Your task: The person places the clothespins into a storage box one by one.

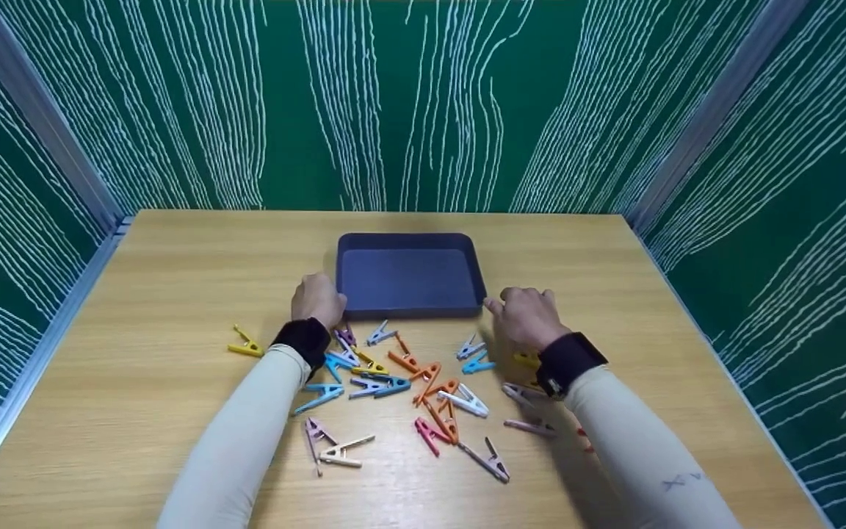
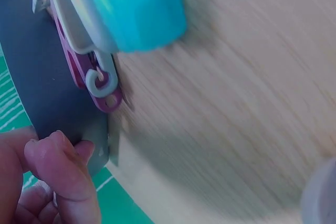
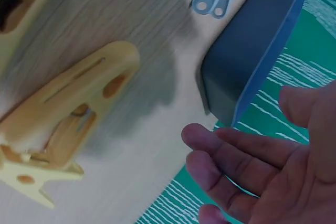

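A dark grey rectangular tray (image 1: pixel 412 312) lies on the table, its inside floor bare. At its front left corner, my left hand (image 1: pixel 318 300) has curled fingers, and the left wrist view shows the fingertips (image 2: pixel 86 150) pinching the tray wall (image 2: pixel 52 82). My right hand (image 1: pixel 529 317) is beside the front right corner. In the right wrist view its fingers (image 3: pixel 247 156) are extended and spread from the thumb, close to the tray corner (image 3: pixel 226 87); contact is unclear. Clothespins of several colours lie in front, including an orange one (image 1: pixel 402 361) and a light blue one (image 1: pixel 320 397).
A yellow clothespin (image 1: pixel 247 347) lies apart on the left; another yellow one (image 3: pixel 79 98) lies near the right wrist. A white clothespin (image 1: pixel 467 401) is mid-pile. The wooden table (image 1: pixel 195 279) is bounded by green panels (image 1: pixel 423 103) with white wavy lines.
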`<state>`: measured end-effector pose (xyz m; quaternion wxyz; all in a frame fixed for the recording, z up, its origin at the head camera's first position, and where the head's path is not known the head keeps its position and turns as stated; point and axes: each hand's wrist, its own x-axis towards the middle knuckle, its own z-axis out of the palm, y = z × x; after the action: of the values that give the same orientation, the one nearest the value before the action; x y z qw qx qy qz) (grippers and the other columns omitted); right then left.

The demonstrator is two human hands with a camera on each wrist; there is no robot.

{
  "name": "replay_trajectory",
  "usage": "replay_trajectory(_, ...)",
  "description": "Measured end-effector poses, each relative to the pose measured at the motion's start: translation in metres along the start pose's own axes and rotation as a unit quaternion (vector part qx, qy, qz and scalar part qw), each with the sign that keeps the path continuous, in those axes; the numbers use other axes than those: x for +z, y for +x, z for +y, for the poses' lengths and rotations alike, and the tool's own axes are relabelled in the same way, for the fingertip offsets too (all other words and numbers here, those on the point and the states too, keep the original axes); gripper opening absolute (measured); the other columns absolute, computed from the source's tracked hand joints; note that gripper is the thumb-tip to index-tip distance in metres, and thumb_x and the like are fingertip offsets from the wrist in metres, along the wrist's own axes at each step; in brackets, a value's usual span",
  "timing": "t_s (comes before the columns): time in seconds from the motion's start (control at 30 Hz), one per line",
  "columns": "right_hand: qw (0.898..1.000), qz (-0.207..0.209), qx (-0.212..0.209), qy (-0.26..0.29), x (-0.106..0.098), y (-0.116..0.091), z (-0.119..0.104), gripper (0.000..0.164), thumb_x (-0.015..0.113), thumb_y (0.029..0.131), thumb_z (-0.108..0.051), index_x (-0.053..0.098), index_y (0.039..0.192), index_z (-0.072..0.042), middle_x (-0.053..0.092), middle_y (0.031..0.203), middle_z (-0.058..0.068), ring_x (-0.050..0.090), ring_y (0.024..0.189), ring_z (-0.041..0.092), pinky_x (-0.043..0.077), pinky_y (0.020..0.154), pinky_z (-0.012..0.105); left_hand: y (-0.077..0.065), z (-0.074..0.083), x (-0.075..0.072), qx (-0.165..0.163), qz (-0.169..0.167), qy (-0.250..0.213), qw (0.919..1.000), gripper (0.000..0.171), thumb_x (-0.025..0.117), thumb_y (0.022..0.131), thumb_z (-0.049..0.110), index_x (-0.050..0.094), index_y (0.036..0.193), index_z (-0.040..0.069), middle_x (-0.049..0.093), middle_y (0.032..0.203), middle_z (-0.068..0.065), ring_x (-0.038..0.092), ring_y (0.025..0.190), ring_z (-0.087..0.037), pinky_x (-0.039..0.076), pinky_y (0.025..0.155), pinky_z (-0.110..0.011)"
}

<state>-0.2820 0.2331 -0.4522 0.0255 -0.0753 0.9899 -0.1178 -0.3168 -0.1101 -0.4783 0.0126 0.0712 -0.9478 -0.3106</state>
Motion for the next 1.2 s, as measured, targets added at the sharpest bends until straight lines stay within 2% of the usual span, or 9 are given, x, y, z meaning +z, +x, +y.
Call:
replay_trajectory(0.17,1.000,0.004,0.019,-0.006,0.008,0.010,0.002,0.043,0.047,0.109,-0.035,0.070,0.099,0.000,0.071,0.108,0.025,0.064,0.108,0.046,0.034,0.099,0.063,-0.003,0.003,0.004,0.012,-0.004,0.008,0.9999,0.029,0.062,0.089,0.007,0.050,0.063,0.010,0.062,0.073,-0.008,0.062,0.071,-0.026,0.053,0.070,-0.043)
replay_trajectory(0.3,0.999,-0.002,0.039,-0.010,0.013,0.016,0.005,0.041,0.048,0.109,-0.034,0.069,0.094,-0.002,0.071,0.106,0.022,0.064,0.106,0.044,0.035,0.096,0.059,-0.005,0.007,0.005,0.017,-0.016,0.014,0.9996,0.038,0.061,0.090,0.007,0.040,0.059,0.014,0.050,0.061,-0.001,0.056,0.062,-0.021,0.048,0.062,-0.039)
replay_trajectory(0.43,0.999,-0.003,0.049,-0.005,0.014,0.019,0.006,0.039,0.047,0.109,-0.032,0.070,0.098,-0.002,0.072,0.107,0.021,0.064,0.105,0.042,0.034,0.093,0.056,-0.006,0.010,0.005,0.021,-0.026,0.013,0.9994,0.039,0.061,0.092,0.008,0.040,0.059,0.014,0.043,0.058,0.002,0.050,0.057,-0.019,0.044,0.059,-0.036)
replay_trajectory(0.7,0.999,0.002,0.047,0.005,0.015,0.015,0.003,0.035,0.050,0.106,-0.026,0.074,0.118,-0.004,0.072,0.117,0.020,0.065,0.108,0.041,0.033,0.091,0.056,-0.006,0.011,0.002,0.027,-0.030,0.014,0.9991,0.030,0.062,0.091,0.008,0.051,0.063,0.010,0.053,0.064,-0.003,0.055,0.061,-0.021,0.047,0.063,-0.037)
replay_trajectory(0.9,0.999,-0.001,0.045,0.001,0.016,0.014,0.003,0.035,0.050,0.105,-0.024,0.073,0.121,-0.003,0.072,0.119,0.020,0.065,0.110,0.041,0.033,0.093,0.056,-0.010,0.010,0.002,0.030,-0.032,0.013,0.9989,0.026,0.063,0.092,0.009,0.058,0.067,0.008,0.055,0.064,-0.003,0.056,0.060,-0.021,0.047,0.062,-0.037)
replay_trajectory(1.07,0.999,0.000,0.038,0.003,0.016,0.012,0.002,0.034,0.052,0.104,-0.024,0.075,0.117,-0.003,0.072,0.117,0.020,0.065,0.109,0.041,0.035,0.094,0.057,-0.013,0.007,0.002,0.032,-0.028,0.011,0.9990,0.032,0.064,0.092,0.009,0.052,0.062,0.011,0.054,0.063,-0.003,0.056,0.061,-0.022,0.047,0.063,-0.038)
replay_trajectory(1.2,0.999,-0.005,0.034,-0.008,0.017,0.010,0.002,0.035,0.050,0.103,-0.023,0.074,0.118,-0.002,0.071,0.119,0.022,0.064,0.112,0.043,0.038,0.096,0.059,-0.015,0.004,0.003,0.041,-0.018,0.020,0.9988,0.035,0.063,0.089,0.007,0.046,0.059,0.013,0.056,0.065,-0.005,0.058,0.064,-0.023,0.051,0.067,-0.042)
